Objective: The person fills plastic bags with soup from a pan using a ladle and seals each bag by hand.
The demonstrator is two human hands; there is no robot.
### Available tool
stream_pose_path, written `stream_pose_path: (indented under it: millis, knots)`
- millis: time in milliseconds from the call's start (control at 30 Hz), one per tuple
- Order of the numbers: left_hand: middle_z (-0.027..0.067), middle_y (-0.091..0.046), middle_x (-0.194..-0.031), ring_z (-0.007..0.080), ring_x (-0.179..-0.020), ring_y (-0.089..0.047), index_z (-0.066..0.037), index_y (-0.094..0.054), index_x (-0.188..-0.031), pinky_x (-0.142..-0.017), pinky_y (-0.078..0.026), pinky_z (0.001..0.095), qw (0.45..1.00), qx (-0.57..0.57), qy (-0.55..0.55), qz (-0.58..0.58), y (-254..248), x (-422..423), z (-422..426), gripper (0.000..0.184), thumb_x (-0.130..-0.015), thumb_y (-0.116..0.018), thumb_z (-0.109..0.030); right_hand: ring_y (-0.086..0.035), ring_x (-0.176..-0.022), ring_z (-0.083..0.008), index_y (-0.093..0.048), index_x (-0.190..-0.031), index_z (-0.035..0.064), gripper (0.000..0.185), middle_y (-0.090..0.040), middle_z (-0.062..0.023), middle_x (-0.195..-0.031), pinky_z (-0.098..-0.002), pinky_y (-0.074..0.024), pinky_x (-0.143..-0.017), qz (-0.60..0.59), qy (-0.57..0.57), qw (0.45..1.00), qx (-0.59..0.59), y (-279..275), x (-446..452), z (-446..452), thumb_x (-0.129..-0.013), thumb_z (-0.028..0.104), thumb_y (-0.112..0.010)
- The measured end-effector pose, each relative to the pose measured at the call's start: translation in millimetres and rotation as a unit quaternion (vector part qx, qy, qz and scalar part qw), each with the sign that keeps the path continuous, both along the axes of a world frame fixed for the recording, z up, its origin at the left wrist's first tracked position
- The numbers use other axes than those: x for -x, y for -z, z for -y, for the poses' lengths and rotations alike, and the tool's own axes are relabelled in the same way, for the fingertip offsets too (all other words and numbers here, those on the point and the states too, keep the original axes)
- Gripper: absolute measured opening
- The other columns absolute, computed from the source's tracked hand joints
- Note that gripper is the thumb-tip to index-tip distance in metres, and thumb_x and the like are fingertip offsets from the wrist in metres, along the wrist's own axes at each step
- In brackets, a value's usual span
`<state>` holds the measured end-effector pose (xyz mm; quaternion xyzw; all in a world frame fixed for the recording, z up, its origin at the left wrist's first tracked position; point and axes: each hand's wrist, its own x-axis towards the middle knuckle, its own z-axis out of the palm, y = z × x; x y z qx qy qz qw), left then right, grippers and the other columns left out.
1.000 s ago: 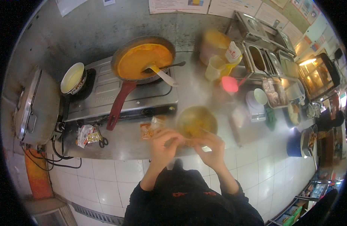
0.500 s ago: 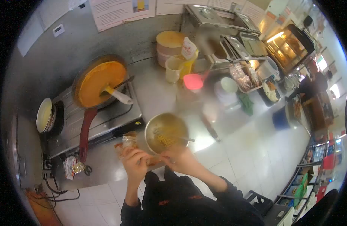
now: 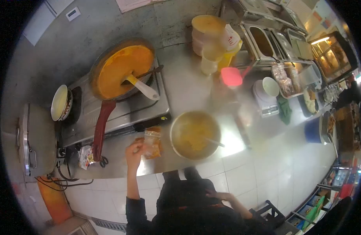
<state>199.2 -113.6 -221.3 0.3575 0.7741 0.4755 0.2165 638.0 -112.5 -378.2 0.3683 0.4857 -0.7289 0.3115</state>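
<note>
My left hand (image 3: 135,149) is closed at the left edge of a small clear zip bag (image 3: 152,145) with orange contents, at the counter's front edge. Its fingertips are slightly blurred. My right hand (image 3: 218,195) is low in front of my dark clothing, fingers stretched out, with nothing visible in it. To the right of the bag stands a steel mixing bowl (image 3: 195,153) holding a yellowish mass, blurred by haze. The handle of a utensil (image 3: 215,141) leans over the bowl's right rim.
A pan of orange sauce (image 3: 123,66) with a white-handled spatula (image 3: 145,90) sits on the stove (image 3: 121,121). Scissors (image 3: 104,161) and an opened packet (image 3: 86,156) lie left. Farther back are a pink-topped container (image 3: 231,76), a bowl on a scale (image 3: 269,87) and steel food pans (image 3: 262,41).
My hands were together over the bowl's near left side. Now my right hand has dropped down toward my body, and my left is at the bag. The view has shifted.
</note>
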Motion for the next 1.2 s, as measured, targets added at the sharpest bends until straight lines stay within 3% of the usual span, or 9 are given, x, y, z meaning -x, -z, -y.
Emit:
stream_pose_path:
  millis: [233, 300, 400, 500, 567, 767, 933, 1133, 1200]
  knots:
    - [0.0115, -0.06, -0.081, 0.0276, -0.075, -0.058, -0.003, -0.063, -0.08, -0.07, -0.045, 0.032, 0.944, 0.114, -0.012, -0.309, 53, 18, -3, 0.018, -0.062, -0.067, -0.004, -0.035, -0.119, -0.0294, -0.044, -0.124, 0.0085, 0.043, -0.03, -0.0141, -0.134, -0.0431, -0.0319, -0.097, -0.071, -0.081, 0.993, -0.046, 24, 20, -25, -0.087, 0.03, -0.043]
    - [0.0111, -0.06, -0.081, 0.0271, -0.076, -0.059, -0.003, -0.062, -0.082, -0.071, -0.045, 0.0324, 0.966, 0.065, -0.007, -0.249, 48, 15, -2, 0.021, -0.062, -0.066, -0.001, -0.052, -0.098, -0.0253, -0.048, -0.121, 0.0101, 0.038, -0.05, -0.0146, -0.117, -0.0368, -0.0432, -0.081, -0.116, -0.151, 0.967, -0.168, 27, -6, -60, -0.085, 0.023, -0.045]
    - [0.0102, -0.059, -0.082, 0.0254, -0.078, -0.059, -0.003, -0.06, -0.085, -0.072, -0.046, 0.0331, 0.993, 0.019, -0.043, -0.112, 22, -3, -21, 0.026, -0.061, -0.064, 0.004, -0.062, -0.075, -0.016, -0.054, -0.114, 0.0112, 0.035, -0.064, -0.0083, -0.095, -0.0249, -0.0472, -0.056, -0.087, 0.076, 0.991, -0.067, -79, -17, -162, -0.084, 0.019, -0.037]
    - [0.0083, -0.06, -0.084, 0.0221, -0.08, -0.058, -0.004, -0.06, -0.089, -0.074, -0.045, 0.0326, 0.997, 0.021, -0.058, -0.047, 21, -3, -20, 0.028, -0.063, -0.063, 0.006, -0.06, -0.063, -0.0151, -0.059, -0.095, 0.0022, 0.025, -0.063, -0.0097, -0.074, -0.0272, -0.0458, -0.054, -0.133, 0.321, 0.869, -0.351, -147, -8, -263, -0.083, 0.01, -0.039]
    - [0.0068, -0.06, -0.085, 0.0199, -0.081, -0.057, -0.005, -0.06, -0.092, -0.075, -0.044, 0.0316, 0.997, 0.037, -0.05, -0.052, 19, -4, -7, 0.029, -0.065, -0.063, 0.005, -0.057, -0.07, -0.0257, -0.057, -0.092, 0.0043, 0.017, -0.061, -0.0126, -0.082, -0.0346, -0.0447, -0.062, 0.037, 0.234, 0.585, -0.776, -122, 2, -320, -0.079, 0.006, -0.046]
    - [0.0073, -0.06, -0.082, 0.0215, -0.079, -0.054, -0.006, -0.061, -0.09, -0.073, -0.041, 0.0339, 0.961, -0.013, -0.042, -0.274, -5, -29, 38, 0.025, -0.066, -0.06, 0.003, -0.053, -0.088, -0.0284, -0.055, -0.105, 0.0098, 0.032, -0.056, -0.0102, -0.099, -0.037, -0.0423, -0.076, -0.086, 0.277, 0.577, -0.764, -186, 92, -329, -0.073, 0.004, -0.055]
    - [0.0043, -0.061, -0.078, 0.0196, -0.071, -0.056, -0.008, -0.058, -0.087, -0.076, -0.038, 0.0333, 0.96, -0.035, -0.067, -0.271, 0, -15, 55, 0.026, -0.065, -0.059, 0.007, -0.049, -0.1, -0.0324, -0.053, -0.108, 0.0111, 0.036, -0.053, -0.0109, -0.108, -0.0402, -0.0399, -0.083, 0.019, 0.178, 0.506, -0.844, -132, 78, -378, -0.072, 0.01, -0.059]
    - [0.0051, -0.06, -0.081, 0.0237, -0.079, -0.055, -0.007, -0.061, -0.082, -0.072, -0.042, 0.0339, 0.952, 0.038, -0.021, -0.303, 32, 34, 59, 0.018, -0.066, -0.06, 0.001, -0.049, -0.099, -0.0343, -0.05, -0.113, 0.0107, 0.045, -0.053, -0.0136, -0.107, -0.0418, -0.0407, -0.083, 0.053, 0.054, 0.613, -0.786, -98, 66, -412, -0.07, 0.013, -0.062]
    - [0.0051, -0.06, -0.085, 0.0236, -0.086, -0.054, -0.007, -0.057, -0.089, -0.08, -0.035, 0.0355, 0.97, 0.04, -0.001, -0.24, 34, 44, 51, 0.024, -0.066, -0.061, -0.002, -0.05, -0.097, -0.0344, -0.052, -0.109, 0.0104, 0.042, -0.053, -0.0143, -0.106, -0.0424, -0.042, -0.08, 0.069, 0.027, 0.563, -0.823, -90, 69, -414, -0.069, 0.013, -0.063]
